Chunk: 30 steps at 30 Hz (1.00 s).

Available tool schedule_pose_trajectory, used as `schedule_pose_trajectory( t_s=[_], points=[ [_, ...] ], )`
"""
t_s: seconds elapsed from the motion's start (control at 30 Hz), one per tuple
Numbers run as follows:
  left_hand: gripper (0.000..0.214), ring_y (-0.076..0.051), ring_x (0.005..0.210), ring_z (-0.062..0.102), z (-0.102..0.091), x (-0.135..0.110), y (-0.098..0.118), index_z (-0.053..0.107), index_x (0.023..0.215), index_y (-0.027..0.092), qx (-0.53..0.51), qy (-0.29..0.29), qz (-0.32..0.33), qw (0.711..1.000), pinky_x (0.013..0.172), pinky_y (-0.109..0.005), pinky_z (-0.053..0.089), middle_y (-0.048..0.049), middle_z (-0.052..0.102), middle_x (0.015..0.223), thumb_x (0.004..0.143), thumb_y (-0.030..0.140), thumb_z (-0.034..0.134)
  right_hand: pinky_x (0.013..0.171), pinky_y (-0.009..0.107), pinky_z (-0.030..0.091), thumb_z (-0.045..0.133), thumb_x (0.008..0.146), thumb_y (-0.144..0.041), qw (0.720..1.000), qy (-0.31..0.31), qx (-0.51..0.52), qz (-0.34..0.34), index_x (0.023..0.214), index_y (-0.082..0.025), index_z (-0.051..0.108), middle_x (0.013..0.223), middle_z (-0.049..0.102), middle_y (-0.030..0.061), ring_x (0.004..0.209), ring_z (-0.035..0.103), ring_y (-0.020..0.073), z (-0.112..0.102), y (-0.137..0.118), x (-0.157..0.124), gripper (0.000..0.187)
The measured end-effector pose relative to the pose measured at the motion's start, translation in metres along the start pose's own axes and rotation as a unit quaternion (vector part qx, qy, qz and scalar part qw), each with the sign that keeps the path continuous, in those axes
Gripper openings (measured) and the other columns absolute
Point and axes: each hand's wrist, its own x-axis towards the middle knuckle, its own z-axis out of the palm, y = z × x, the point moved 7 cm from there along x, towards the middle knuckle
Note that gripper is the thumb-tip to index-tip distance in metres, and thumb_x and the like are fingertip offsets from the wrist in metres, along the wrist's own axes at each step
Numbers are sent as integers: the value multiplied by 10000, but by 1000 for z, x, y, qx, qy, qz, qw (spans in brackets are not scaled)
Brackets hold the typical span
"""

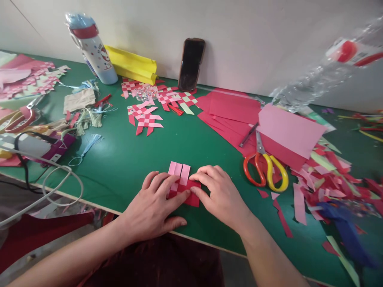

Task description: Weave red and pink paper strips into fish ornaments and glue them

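Note:
Pink and red paper strips, partly interlaced in a checked weave [184,175], lie flat near the table's front edge. Two pink ends with a narrow slit between them point away from me, and red paper extends to the right. My left hand [157,201] rests over the left part of the weave, fingers stretched out, its index fingertip pressing on the paper. At the right side, my right hand [217,193] has its thumb and index finger closed at the red paper [193,199]. My fingers hide part of the weave.
Scissors [263,159] lie right, beside red sheets [233,107], a pink sheet [290,129] and paper scraps [332,171]. Finished woven fish [146,117] sit farther back. A phone [191,63], water bottle [95,52] and yellow folded paper [131,65] stand by the wall. Tassels [89,145] lie left.

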Motion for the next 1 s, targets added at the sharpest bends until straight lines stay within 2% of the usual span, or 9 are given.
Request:
schedule_pose_trajectory(
  t_s=[0.17, 0.6, 0.7, 0.8, 0.9, 1.0],
  points=[
    [544, -357, 1205, 402, -1, 1, 0, 516, 1365, 301, -9, 4, 0, 1000, 990, -598, 368, -160, 407, 1379, 890, 565, 540, 842, 393, 469, 625, 882, -211, 1000, -4, -1, 3, 973, -247, 681, 1024, 647, 49, 945, 562, 222, 1, 1, 0, 112],
    [540, -349, 1178, 408, 0, 2, 0, 524, 1358, 280, -10, 6, 7, 1000, 985, -589, 409, -151, 424, 1320, 885, 537, 558, 828, 374, 458, 625, 884, -212, 1000, 1, 2, 5, 941, -252, 686, 1009, 648, 43, 928, 560, 214, 2, 0, 1, 92],
    [537, -344, 1203, 419, -3, 1, 1, 518, 1358, 274, -9, 16, 15, 1000, 1012, -588, 398, -143, 460, 1319, 883, 516, 577, 831, 373, 464, 633, 877, -217, 1000, 6, -3, 2, 939, -255, 688, 998, 651, 41, 925, 569, 211, 0, 0, 1, 91],
    [419, -297, 1211, 462, -7, -4, 3, 563, 1280, 230, -14, 37, 29, 999, 1065, -547, 378, -123, 538, 1283, 914, 433, 566, 821, 368, 472, 643, 870, -223, 1000, 12, -9, -3, 939, -258, 690, 987, 654, 41, 910, 576, 207, 0, -1, 0, 90],
    [325, -249, 1172, 522, -11, -13, 0, 588, 1216, 200, -11, 47, 26, 998, 1073, -493, 402, -102, 605, 1229, 937, 362, 547, 817, 372, 474, 637, 876, -234, 1000, 17, -4, -4, 925, -259, 691, 984, 655, 41, 899, 579, 208, 0, 0, 0, 78],
    [325, -241, 1142, 556, -13, -21, -2, 592, 1216, 195, 3, 47, 29, 998, 1064, -482, 430, -96, 626, 1211, 937, 357, 553, 826, 383, 471, 633, 884, -241, 1000, 13, 7, -4, 922, -256, 691, 994, 659, 41, 907, 574, 211, 1, 0, 0, 71]
  ],
)
